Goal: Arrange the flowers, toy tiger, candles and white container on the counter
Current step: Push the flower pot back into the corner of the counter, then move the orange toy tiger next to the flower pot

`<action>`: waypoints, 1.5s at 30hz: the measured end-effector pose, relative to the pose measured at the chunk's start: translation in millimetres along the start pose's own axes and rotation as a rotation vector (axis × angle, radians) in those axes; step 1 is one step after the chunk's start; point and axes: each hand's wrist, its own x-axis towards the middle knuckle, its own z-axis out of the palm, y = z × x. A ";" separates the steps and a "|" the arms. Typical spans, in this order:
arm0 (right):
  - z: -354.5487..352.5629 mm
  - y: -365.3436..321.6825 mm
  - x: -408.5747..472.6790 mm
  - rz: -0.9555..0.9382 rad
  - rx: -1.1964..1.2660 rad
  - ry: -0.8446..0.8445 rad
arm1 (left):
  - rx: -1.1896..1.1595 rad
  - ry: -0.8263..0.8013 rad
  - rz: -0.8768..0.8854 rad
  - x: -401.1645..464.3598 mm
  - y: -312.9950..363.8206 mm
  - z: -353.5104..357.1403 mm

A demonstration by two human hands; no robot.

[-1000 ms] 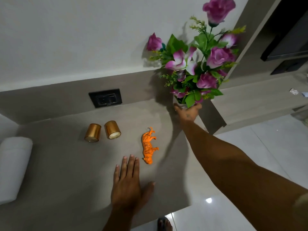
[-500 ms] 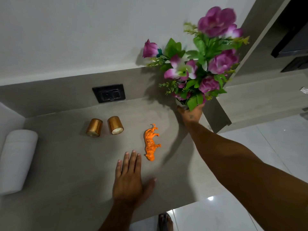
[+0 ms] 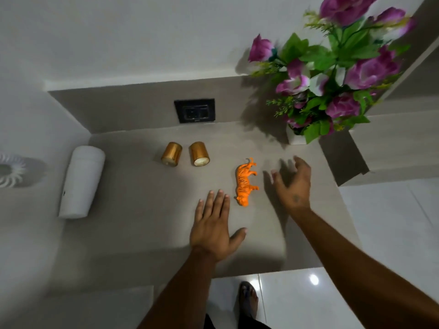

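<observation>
Purple flowers (image 3: 332,74) in a small white pot (image 3: 294,138) stand at the counter's back right corner. An orange toy tiger (image 3: 244,182) lies on its side mid-counter. Two gold candles (image 3: 171,154) (image 3: 199,153) lie tipped side by side behind it. A white cylindrical container (image 3: 80,181) lies on its side at the left. My left hand (image 3: 213,224) rests flat on the counter (image 3: 142,210), just left of the tiger. My right hand (image 3: 293,184) hovers open just right of the tiger, holding nothing.
A black wall socket (image 3: 194,110) sits in the backsplash behind the candles. A raised ledge (image 3: 392,148) adjoins the counter on the right. White tiled floor (image 3: 380,222) and a sandalled foot (image 3: 248,298) show below the counter's front edge. A white ribbed object (image 3: 9,170) is at far left.
My right hand has let go of the flower pot and drawn back toward the tiger. The pot now stands alone in the corner. My left hand has stayed flat.
</observation>
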 end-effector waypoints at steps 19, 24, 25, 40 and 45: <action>27.9 -52.1 -27.2 0.118 -0.292 -0.389 | 0.043 -0.019 -0.005 -0.9 -1.3 2.7; 24.2 -45.4 -0.3 0.477 0.426 0.000 | 0.051 -0.025 -0.010 -0.1 -2.6 4.7; 24.6 -44.6 6.0 0.535 0.549 0.025 | 0.053 -0.027 -0.010 0.2 -2.4 4.6; 48.2 -20.9 34.5 0.535 0.653 -0.073 | 0.050 -0.019 -0.011 1.6 -2.0 3.9; 55.3 -24.0 42.1 0.496 0.491 -0.049 | 0.046 -0.019 -0.014 1.2 -2.0 4.9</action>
